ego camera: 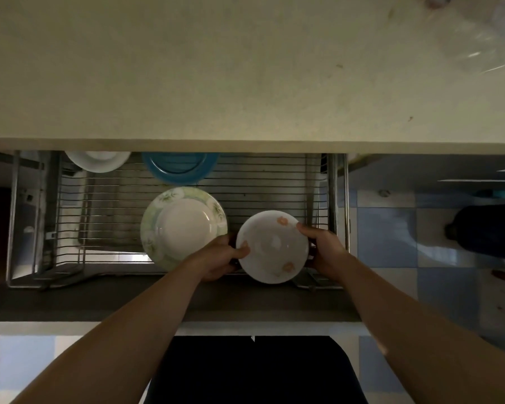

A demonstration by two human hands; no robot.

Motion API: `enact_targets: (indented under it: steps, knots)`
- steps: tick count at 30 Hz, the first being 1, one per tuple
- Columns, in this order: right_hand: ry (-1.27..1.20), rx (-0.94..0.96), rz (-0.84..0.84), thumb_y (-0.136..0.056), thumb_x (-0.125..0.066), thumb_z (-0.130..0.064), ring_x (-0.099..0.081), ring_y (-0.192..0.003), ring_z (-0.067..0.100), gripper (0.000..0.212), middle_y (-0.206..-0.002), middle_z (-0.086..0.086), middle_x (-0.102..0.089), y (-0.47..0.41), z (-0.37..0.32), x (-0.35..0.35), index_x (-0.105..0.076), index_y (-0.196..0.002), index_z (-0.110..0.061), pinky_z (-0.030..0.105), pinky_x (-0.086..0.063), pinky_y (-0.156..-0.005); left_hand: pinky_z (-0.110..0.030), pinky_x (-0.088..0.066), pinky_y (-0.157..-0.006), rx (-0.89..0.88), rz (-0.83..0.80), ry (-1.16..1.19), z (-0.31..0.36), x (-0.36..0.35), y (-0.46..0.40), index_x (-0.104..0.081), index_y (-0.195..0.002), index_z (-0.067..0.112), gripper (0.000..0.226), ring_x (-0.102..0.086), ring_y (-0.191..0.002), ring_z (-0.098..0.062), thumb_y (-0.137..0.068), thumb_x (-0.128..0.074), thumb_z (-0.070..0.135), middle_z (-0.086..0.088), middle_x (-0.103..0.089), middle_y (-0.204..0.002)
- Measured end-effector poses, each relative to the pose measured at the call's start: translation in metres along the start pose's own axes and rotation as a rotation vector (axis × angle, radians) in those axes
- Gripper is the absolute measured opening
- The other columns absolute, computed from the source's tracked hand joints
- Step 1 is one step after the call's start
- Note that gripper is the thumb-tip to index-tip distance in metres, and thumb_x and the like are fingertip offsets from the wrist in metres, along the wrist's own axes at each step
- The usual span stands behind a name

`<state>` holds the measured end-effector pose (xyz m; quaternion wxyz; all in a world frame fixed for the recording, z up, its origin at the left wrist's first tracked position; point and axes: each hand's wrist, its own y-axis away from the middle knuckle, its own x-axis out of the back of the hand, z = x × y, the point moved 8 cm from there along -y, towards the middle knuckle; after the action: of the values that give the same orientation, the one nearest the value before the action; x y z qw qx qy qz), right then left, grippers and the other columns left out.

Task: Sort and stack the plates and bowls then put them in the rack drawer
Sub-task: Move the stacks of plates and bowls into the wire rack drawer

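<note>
A white bowl (271, 246) with orange flower prints hangs over the front right of the pulled-out wire rack drawer (262, 185). My left hand (219, 255) grips its left rim and my right hand (322, 247) grips its right rim, thumbs on the inside. Whether other bowls are stacked beneath it cannot be told. Left of it in the drawer lies a stack of plates (183, 227), a white plate on a green floral one. At the back of the drawer, half under the counter, sit a blue plate (179, 169) and a white dish (98, 161).
The pale countertop (245, 68) overhangs the drawer's back. A dark drawer front (99, 298) runs across below my hands. Blue and white floor tiles (391, 228) lie to the right, with a dark object (487, 231) on them. Clear plastic (484, 39) sits at the counter's far right.
</note>
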<state>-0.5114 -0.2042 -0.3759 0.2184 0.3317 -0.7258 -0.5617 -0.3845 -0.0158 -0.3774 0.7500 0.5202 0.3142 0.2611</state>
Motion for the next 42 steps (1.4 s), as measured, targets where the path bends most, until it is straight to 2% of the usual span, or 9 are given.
enact_targets:
  steps: [11, 16, 18, 20, 22, 25, 30, 35, 42]
  knots:
    - [0.056, 0.007, 0.038, -0.096, -0.063, -0.032, -0.059, -0.107, 0.037, 0.023, -0.116, 0.015, -0.064, 0.009, -0.005, -0.004, -0.063, -0.111, -0.015, 0.051, -0.052, -0.092, -0.050, -0.050, -0.107, -0.048, -0.006, -0.118, 0.003, 0.001, 0.006, -0.051, -0.141, 0.012, 0.051, -0.056, -0.128, -0.032, -0.094, -0.069, 0.008, -0.012, -0.060, -0.137]
    - [0.274, 0.152, 0.125, -0.090, -0.070, -0.042, -0.059, -0.095, 0.023, 0.017, -0.109, 0.008, -0.065, 0.032, -0.029, -0.008, -0.064, -0.094, -0.026, 0.040, -0.053, -0.083, -0.041, -0.058, -0.096, -0.199, 0.075, -0.495, 0.027, 0.011, 0.041, -0.072, -0.112, 0.024, 0.031, -0.070, -0.099, -0.018, -0.088, -0.075, 0.044, 0.001, -0.077, -0.107]
    - [0.428, 0.263, 0.172, -0.087, -0.069, -0.052, -0.058, -0.092, 0.021, 0.024, -0.102, 0.004, -0.065, 0.047, -0.045, -0.013, -0.065, -0.089, -0.029, 0.037, -0.047, -0.080, -0.041, -0.056, -0.094, -0.237, 0.142, -0.572, 0.040, 0.025, 0.060, -0.074, -0.097, 0.025, 0.030, -0.070, -0.097, -0.022, -0.084, -0.076, 0.051, -0.005, -0.078, -0.103]
    - [0.564, 0.373, 0.216, -0.086, -0.063, -0.057, -0.057, -0.089, 0.020, 0.029, -0.097, 0.002, -0.064, 0.066, -0.059, -0.026, -0.065, -0.090, -0.028, 0.032, -0.043, -0.072, -0.044, -0.056, -0.099, -0.256, 0.206, -0.485, 0.049, 0.045, 0.083, -0.071, -0.114, 0.014, 0.038, -0.070, -0.103, -0.026, -0.086, -0.078, 0.039, -0.011, -0.074, -0.114]
    - [0.634, 0.457, 0.252, -0.092, -0.062, -0.046, -0.055, -0.083, 0.014, 0.024, -0.090, -0.004, -0.061, 0.076, -0.071, -0.035, -0.068, -0.092, -0.023, 0.027, -0.038, -0.064, -0.045, -0.057, -0.098, -0.264, 0.208, -0.313, 0.056, 0.057, 0.098, -0.063, -0.127, 0.005, 0.043, -0.073, -0.103, -0.026, -0.091, -0.076, 0.025, -0.012, -0.071, -0.119]
    - [0.685, 0.557, 0.218, -0.099, -0.057, -0.034, -0.052, -0.082, 0.008, 0.018, -0.091, -0.005, -0.058, 0.096, -0.086, -0.074, -0.066, -0.096, -0.019, 0.028, -0.037, -0.065, -0.038, -0.062, -0.086, -0.372, 0.259, -0.156, 0.074, 0.087, 0.135, -0.068, -0.112, 0.009, 0.016, -0.076, -0.093, -0.024, -0.097, -0.066, 0.015, -0.014, -0.074, -0.113]
    - [0.608, 0.695, 0.161, -0.102, -0.055, -0.036, -0.064, -0.094, 0.009, 0.016, -0.099, -0.008, -0.068, 0.139, -0.111, -0.164, -0.067, -0.107, -0.026, 0.032, -0.049, -0.087, -0.023, -0.060, -0.067, -0.559, 0.403, -0.057, 0.089, 0.150, 0.202, -0.069, -0.107, 0.014, 0.013, -0.076, -0.086, -0.014, -0.101, -0.059, 0.019, -0.001, -0.078, -0.097]
    - [0.433, 0.779, 0.117, -0.101, -0.059, -0.028, -0.074, -0.084, 0.017, 0.015, -0.088, 0.002, -0.077, 0.182, -0.123, -0.258, -0.071, -0.100, -0.019, 0.034, -0.062, -0.078, -0.026, -0.061, -0.071, -0.687, 0.452, 0.016, 0.102, 0.232, 0.258, -0.070, -0.105, 0.016, 0.014, -0.076, -0.087, -0.016, -0.101, -0.059, 0.024, 0.001, -0.079, -0.094]
    - [0.327, 0.883, 0.041, -0.101, -0.060, -0.019, -0.075, -0.077, 0.023, 0.016, -0.081, 0.009, -0.078, 0.245, -0.151, -0.384, -0.073, -0.096, -0.011, 0.033, -0.063, -0.071, -0.034, -0.062, -0.066, -0.894, 0.626, 0.129, 0.174, 0.364, 0.336, -0.069, -0.100, 0.010, 0.014, -0.075, -0.072, -0.023, -0.101, -0.060, 0.021, -0.010, -0.077, -0.087]
